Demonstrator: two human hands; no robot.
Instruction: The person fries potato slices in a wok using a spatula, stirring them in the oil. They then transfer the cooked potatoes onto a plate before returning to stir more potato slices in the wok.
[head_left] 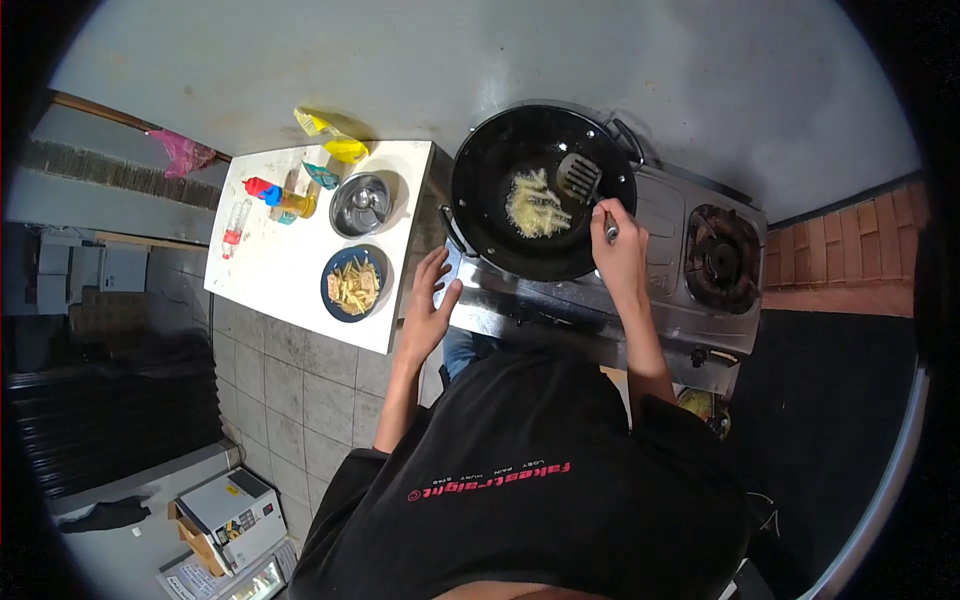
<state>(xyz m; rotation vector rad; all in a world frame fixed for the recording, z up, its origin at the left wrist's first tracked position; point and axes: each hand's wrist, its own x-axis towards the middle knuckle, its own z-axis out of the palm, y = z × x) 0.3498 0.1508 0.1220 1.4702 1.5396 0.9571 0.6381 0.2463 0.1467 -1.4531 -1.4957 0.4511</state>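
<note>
A large black wok (485,165) with two side handles sits on the left part of the gas stove. Pale strips of food, like potato fries, (538,207) lie in bubbling oil at its middle. My right hand (617,245) is closed round the handle of a slotted spatula (578,177), whose head is inside the wok, just right of the fries. My left hand (430,298) hovers below the wok's left handle (457,231), fingers apart and holding nothing.
The stove's right burner (722,252) is bare. On the white table (290,280) at left are a bowl of fries (353,284), a steel bowl (361,206), bottles (290,201) and a yellow packet (333,136). A grey wall (420,60) rises behind the stove.
</note>
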